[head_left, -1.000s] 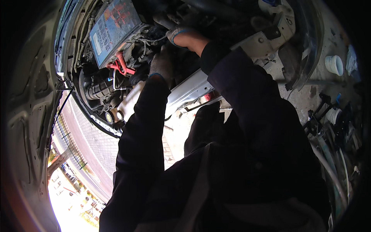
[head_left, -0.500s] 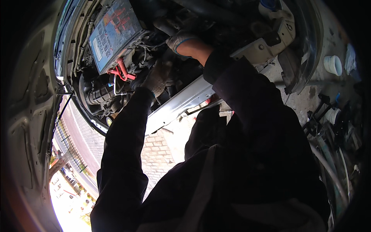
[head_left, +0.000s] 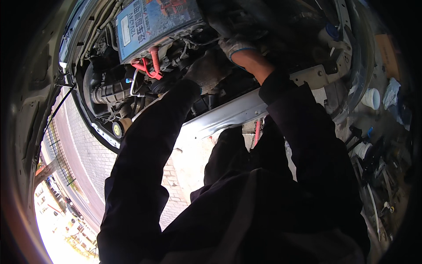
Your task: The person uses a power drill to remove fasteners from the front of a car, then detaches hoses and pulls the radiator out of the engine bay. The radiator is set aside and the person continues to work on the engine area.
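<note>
Both my hands wear greyish work gloves and reach into the dark engine bay of a vehicle. My left hand is low among black parts, just behind the pale metal crossbeam. Its fingers are lost in shadow. My right hand is farther in and to the right, bent downward with its fingertips hidden among dark parts. I cannot make out what either hand touches. Left of my hands, red clamp-like handles with a red cable lie below a blue printed box resting over the engine.
A ribbed black air hose and a round cap with a yellow mark are at the bay's left. The raised hood stands far left. At right are a white cup, a crumpled plastic bag and cluttered parts.
My view has shifted, so the box, red handles and crossbeam appear farther right. Both hands stay in the engine bay, and the left now appears closer to the right.
</note>
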Tool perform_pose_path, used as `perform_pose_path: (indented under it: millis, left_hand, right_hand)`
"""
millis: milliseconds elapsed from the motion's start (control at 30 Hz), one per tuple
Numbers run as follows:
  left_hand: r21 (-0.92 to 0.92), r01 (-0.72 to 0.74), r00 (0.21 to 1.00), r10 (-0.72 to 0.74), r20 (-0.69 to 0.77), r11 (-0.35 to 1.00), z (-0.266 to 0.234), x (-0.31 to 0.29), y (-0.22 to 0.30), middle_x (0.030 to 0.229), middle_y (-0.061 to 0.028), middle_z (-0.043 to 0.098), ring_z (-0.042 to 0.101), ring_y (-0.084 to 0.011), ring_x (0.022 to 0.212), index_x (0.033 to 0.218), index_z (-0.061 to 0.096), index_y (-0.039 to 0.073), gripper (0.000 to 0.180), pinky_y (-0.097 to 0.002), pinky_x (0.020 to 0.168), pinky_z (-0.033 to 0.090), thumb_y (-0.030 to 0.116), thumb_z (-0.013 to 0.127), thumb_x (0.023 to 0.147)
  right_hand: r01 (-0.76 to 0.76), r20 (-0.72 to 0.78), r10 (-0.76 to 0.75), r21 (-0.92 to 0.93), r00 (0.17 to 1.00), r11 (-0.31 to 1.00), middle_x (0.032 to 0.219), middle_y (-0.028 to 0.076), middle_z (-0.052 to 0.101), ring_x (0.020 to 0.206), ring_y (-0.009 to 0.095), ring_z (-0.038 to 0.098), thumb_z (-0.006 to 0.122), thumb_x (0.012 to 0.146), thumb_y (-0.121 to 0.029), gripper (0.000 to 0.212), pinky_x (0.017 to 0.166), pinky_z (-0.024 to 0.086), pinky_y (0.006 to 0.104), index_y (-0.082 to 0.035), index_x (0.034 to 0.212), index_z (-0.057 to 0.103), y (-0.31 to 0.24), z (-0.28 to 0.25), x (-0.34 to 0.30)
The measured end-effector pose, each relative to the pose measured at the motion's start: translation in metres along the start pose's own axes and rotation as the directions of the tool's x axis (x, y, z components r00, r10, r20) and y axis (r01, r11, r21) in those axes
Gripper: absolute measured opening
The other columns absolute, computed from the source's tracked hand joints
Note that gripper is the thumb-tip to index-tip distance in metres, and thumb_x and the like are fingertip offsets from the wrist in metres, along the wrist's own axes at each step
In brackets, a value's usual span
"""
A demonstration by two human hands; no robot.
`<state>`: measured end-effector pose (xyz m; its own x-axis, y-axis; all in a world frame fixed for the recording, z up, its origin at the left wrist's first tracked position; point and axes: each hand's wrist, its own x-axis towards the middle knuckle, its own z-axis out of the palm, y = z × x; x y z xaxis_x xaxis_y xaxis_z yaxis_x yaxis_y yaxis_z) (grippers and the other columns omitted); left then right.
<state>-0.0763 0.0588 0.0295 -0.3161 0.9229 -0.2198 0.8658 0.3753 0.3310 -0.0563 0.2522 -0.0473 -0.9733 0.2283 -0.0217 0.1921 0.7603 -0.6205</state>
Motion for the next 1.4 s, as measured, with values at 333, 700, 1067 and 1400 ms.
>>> perform_pose_path:
  millis: [333, 700, 1067, 1400]
  left_hand:
    - [-0.562, 0.21, 0.977, -0.161, 0.136, 0.8, -0.01, 0.014, -0.017, 0.141, -0.012, 0.071, 0.068, -0.0312, 0.128, 0.15, 0.065, 0.009, 0.05, -0.045, 0.109, 0.057, 0.011, 0.072, 0.101]
    - [-0.701, 0.141, 0.98, -0.197, 0.001, 0.699, 0.03, 0.018, -0.033, 0.133, -0.0216, 0.073, 0.072, -0.0349, 0.121, 0.148, 0.06, 0.001, 0.06, -0.0476, 0.107, 0.059, 0.019, 0.083, 0.096]
    - [0.397, -0.086, 0.996, 0.091, 0.006, 0.914, 0.033, 0.012, -0.015, 0.132, -0.006, 0.074, 0.068, -0.0292, 0.129, 0.124, 0.082, 0.026, 0.028, -0.0407, 0.107, 0.058, 0.022, 0.063, 0.105]
    - [0.407, 0.03, 0.992, 0.022, -0.124, 0.913, 0.016, -0.008, 0.006, 0.115, -0.013, 0.078, 0.073, -0.0362, 0.118, 0.105, 0.085, 0.012, 0.025, -0.0449, 0.102, 0.062, 0.03, 0.07, 0.099]
  right_hand:
    - [-0.332, 0.334, 0.237, 0.262, 0.912, 0.906, 0.147, 0.016, 0.073, 0.137, 0.033, 0.067, 0.065, 0.112, -0.056, 0.062, 0.109, 0.054, 0.0524, -0.009, 0.153, 0.066, -0.003, -0.027, -0.004]
    - [-0.495, 0.285, 0.434, 0.196, 0.855, 0.847, 0.137, 0.021, 0.076, 0.128, 0.041, 0.071, 0.07, 0.101, -0.072, 0.079, 0.103, 0.056, 0.0572, -0.007, 0.146, 0.071, -0.027, -0.039, -0.013]
    - [-0.382, 0.127, 0.368, 0.107, 0.921, 0.918, 0.152, 0.022, 0.071, 0.136, 0.042, 0.068, 0.073, 0.1, -0.069, 0.078, 0.109, 0.056, 0.0539, -0.007, 0.147, 0.073, -0.018, -0.025, -0.001]
    - [-0.319, 0.117, 0.301, 0.492, 0.946, 0.81, 0.131, 0.015, 0.082, 0.121, 0.028, 0.074, 0.082, 0.102, -0.048, 0.054, 0.101, 0.057, 0.047, -0.004, 0.134, 0.08, -0.019, -0.014, -0.011]
